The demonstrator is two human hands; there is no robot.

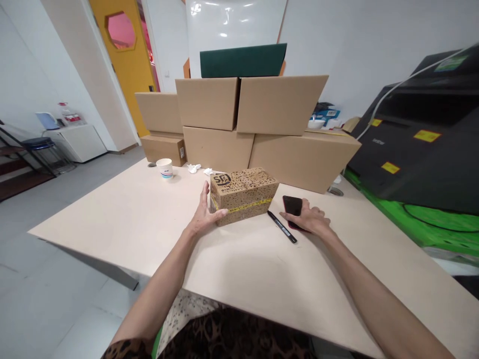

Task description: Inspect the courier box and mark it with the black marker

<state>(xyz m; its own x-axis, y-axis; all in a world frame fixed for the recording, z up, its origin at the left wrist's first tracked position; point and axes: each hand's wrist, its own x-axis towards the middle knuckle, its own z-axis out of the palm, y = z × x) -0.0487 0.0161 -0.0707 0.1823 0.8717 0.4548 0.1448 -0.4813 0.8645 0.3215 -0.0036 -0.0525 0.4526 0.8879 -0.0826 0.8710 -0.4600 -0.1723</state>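
A small speckled cardboard box [245, 192] with black SF lettering and a yellow strip round its side sits on the pale table [239, 269]. My left hand [205, 214] rests against its left end, thumb on the near face and fingers spread along the side. On the right, my right hand [309, 218] is at a dark phone with a red edge [292, 205], which lies flat; the thumb is on its near left part and the fingers reach over its right edge. Between the box and the phone lies a black marker [282, 227], touched by neither hand's palm.
Stacked brown cartons [219, 147] line the table's far side, topped by a dark green box [243, 61]. A paper cup [165, 168] and crumpled tissues [193, 168] stand at the back left. Black equipment [422, 144] is beyond the right edge.
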